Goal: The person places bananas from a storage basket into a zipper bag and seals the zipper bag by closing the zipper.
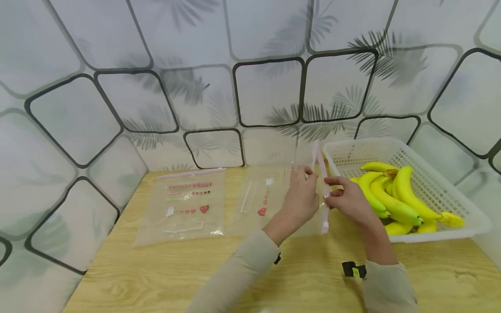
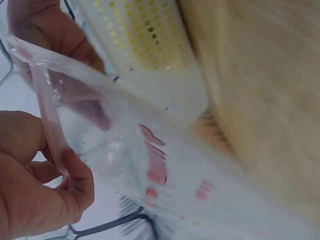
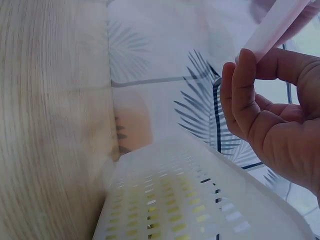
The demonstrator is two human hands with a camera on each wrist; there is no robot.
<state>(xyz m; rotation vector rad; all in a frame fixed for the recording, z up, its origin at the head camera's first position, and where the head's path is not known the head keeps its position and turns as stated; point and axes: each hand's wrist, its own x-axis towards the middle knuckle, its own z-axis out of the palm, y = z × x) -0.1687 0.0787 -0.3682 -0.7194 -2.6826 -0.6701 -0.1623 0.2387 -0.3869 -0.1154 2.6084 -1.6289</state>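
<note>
A clear zip bag (image 1: 274,191) with a pink zip edge and small red prints has its mouth spread apart at the right. My left hand (image 1: 301,195) pinches one side of the mouth, seen close in the left wrist view, where the bag (image 2: 165,165) sags between the hands. On the opposite side, my right hand (image 1: 348,200) pinches the pink edge (image 3: 280,25) between thumb and fingers. Nothing shows inside the bag. A second zip bag (image 1: 184,204) lies flat on the table to the left, its pink edge at the back.
Right of my hands stands a white perforated basket (image 1: 465,202) holding several yellow bananas (image 1: 399,195). The wooden table (image 1: 164,278) ends at the back against a patterned cloth wall (image 1: 270,91). Dark straps sit at both wrists.
</note>
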